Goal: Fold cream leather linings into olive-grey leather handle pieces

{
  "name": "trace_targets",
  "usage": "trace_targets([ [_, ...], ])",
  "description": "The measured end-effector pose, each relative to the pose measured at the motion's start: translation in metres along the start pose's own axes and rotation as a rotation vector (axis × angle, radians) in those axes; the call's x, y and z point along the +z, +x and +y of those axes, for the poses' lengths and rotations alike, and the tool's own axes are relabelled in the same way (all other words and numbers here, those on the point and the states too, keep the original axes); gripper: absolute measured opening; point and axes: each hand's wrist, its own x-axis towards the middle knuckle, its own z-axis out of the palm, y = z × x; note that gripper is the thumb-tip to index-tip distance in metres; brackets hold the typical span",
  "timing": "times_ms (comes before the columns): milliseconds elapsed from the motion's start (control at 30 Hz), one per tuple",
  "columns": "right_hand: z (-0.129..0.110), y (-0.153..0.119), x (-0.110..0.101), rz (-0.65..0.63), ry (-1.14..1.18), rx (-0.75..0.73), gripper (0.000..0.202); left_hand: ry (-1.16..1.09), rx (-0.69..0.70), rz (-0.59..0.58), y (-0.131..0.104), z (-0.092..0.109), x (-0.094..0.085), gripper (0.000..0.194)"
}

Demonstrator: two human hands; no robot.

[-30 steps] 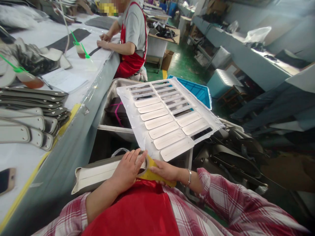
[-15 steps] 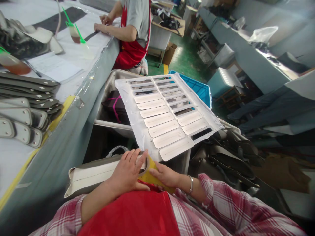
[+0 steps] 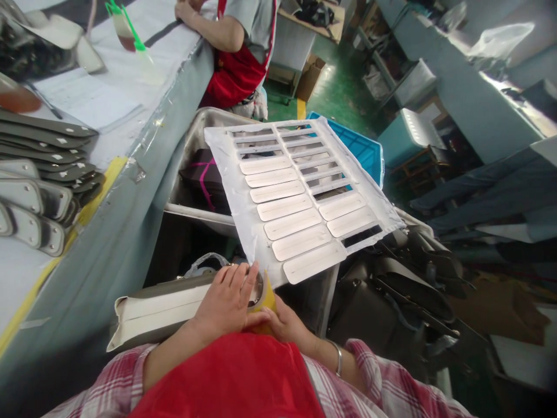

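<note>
A green floor (image 3: 340, 96) is gleaming between a white-topped counter (image 3: 145, 168) on the left and a blue-grey counter (image 3: 467, 104) standing before a pale wall (image 3: 543, 52)

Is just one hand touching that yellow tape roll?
No: the left hand is on one side of the yellow tape roll and the right hand is on the other.
</note>
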Motion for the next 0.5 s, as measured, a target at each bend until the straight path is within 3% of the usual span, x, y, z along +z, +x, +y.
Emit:
trace_targets([
  [267, -0.013, 0.008, -0.011, -0.115, 0.079, 0.064, 0.040, 0.014, -0.002, 0.019, 0.004, -0.001, -0.002, 0.075],
  [500, -0.017, 0.021, -0.023, -0.173, 0.009, 0.137, 0.036, 0.026, -0.007, 0.002, 0.005, -0.004, 0.002, 0.068],
])
